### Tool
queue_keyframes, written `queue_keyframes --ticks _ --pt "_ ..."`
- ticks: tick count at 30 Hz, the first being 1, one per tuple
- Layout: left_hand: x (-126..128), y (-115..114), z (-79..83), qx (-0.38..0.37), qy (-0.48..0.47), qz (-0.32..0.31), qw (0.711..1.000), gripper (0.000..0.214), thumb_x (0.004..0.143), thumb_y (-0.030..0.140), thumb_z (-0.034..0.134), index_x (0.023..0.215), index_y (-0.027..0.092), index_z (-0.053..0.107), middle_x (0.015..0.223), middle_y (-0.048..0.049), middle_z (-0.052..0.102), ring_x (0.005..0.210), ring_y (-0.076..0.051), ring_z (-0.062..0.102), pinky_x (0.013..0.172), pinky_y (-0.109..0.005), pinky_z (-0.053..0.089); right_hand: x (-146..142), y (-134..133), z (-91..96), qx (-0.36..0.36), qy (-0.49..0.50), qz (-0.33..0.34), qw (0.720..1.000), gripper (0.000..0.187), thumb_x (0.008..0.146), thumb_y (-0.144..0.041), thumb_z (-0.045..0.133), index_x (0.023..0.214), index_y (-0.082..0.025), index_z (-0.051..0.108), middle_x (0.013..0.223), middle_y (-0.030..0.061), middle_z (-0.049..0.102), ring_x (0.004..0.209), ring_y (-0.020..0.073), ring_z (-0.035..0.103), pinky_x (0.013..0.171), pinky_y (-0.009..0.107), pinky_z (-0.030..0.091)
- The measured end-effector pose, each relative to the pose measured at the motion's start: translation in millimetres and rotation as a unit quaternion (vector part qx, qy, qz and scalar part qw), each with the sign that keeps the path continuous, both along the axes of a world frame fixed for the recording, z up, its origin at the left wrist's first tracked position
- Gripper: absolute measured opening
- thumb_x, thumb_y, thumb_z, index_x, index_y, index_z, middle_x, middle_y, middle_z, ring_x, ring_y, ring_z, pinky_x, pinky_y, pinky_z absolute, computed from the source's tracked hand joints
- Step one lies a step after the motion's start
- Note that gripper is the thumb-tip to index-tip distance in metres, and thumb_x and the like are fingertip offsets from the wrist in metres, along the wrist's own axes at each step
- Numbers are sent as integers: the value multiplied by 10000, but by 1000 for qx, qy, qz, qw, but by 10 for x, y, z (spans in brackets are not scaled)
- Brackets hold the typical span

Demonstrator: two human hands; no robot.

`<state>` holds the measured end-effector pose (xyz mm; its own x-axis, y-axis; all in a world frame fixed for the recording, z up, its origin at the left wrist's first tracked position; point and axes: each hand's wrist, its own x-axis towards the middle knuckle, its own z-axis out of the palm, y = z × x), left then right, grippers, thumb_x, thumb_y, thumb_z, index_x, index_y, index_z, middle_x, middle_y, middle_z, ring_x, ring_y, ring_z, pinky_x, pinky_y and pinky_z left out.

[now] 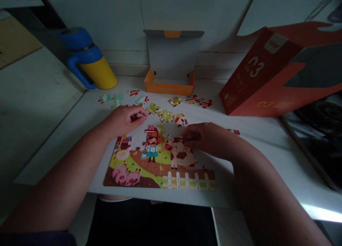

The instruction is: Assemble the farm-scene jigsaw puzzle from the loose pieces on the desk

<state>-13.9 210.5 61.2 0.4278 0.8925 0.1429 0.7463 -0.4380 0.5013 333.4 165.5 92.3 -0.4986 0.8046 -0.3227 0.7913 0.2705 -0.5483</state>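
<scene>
A partly assembled farm jigsaw puzzle [157,164] lies on the white table [267,142], showing a pig, a farmer, a cow and a fence. My left hand [125,119] rests above the puzzle's top left, fingers curled on a loose piece. My right hand [205,137] sits at the puzzle's upper right, beside the cow, fingers pinched together on a piece I can barely see. Several loose puzzle pieces [165,114] lie scattered beyond both hands.
An open orange puzzle box [169,84] with its grey lid up stands at the back. A yellow and blue bottle [93,66] lies at the back left. A large orange carton [269,78] sits at the right. The table's front edge is near me.
</scene>
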Motion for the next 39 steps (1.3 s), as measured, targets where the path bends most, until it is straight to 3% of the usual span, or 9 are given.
queue_keyframes --ticks 7,12,16,22,25,29,32,36,39 --pt "8 -18 11 -19 1 9 1000 228 966 370 644 1068 194 750 858 -11 723 731 -128 616 665 -262 459 -63 -47 -3 31 -31 -9 999 151 878 -347 813 1006 -273 782 966 3 789 826 200 688 682 313 431" --pt "30 -46 52 -37 6 11 999 196 992 281 638 1107 165 745 910 -22 730 780 -110 611 730 -261 462 -105 -96 5 67 -43 -12 997 327 848 -323 856 1143 -242 742 1135 52 769 924 223 694 755 317 450" --pt "31 -48 49 -36 3 13 999 184 986 270 643 1100 166 744 878 -9 719 755 -108 607 702 -257 453 -105 -130 -5 88 -48 -10 995 291 911 -430 817 1126 -250 741 1129 72 751 891 223 692 750 323 444" --pt "15 -26 18 -14 -2 -4 1000 201 980 335 639 1071 190 744 846 -2 717 731 -123 626 681 -265 461 -136 -151 -12 87 -36 2 996 308 880 -314 822 1173 -263 741 1162 59 743 898 218 693 743 312 449" --pt "3 -12 -7 -2 -10 -10 1000 212 967 375 646 1051 208 747 827 2 719 703 -130 633 653 -264 457 -148 -135 -24 91 -27 5 996 275 897 -340 822 1151 -264 747 1123 48 746 861 208 688 741 315 457" --pt "-1 -8 -19 2 -10 -9 1000 218 965 385 640 1044 212 747 830 -4 727 703 -135 639 638 -258 455 -164 -70 -97 157 -18 -41 987 243 977 -341 750 1203 -253 740 1194 69 732 945 228 704 812 337 491" --pt "5 -13 -7 2 -5 -7 1000 219 961 376 633 1044 210 749 824 -8 726 699 -138 634 639 -261 456 -206 -10 -179 212 -45 -105 971 351 1034 -383 674 1348 -225 685 1324 125 682 1025 267 715 845 368 513" --pt "14 -16 8 3 -3 -8 1000 203 956 362 638 1038 213 749 827 -4 726 711 -139 632 652 -264 458 -300 51 -259 222 -101 -129 961 513 1035 -516 655 1431 -190 627 1397 176 625 1026 310 722 820 402 529" --pt "22 -17 15 3 1 -8 1000 186 963 334 639 1042 204 748 831 -4 722 724 -130 624 672 -262 458 -340 96 -289 220 -110 -136 960 531 1017 -563 667 1399 -197 632 1380 170 625 1021 314 721 816 399 527"
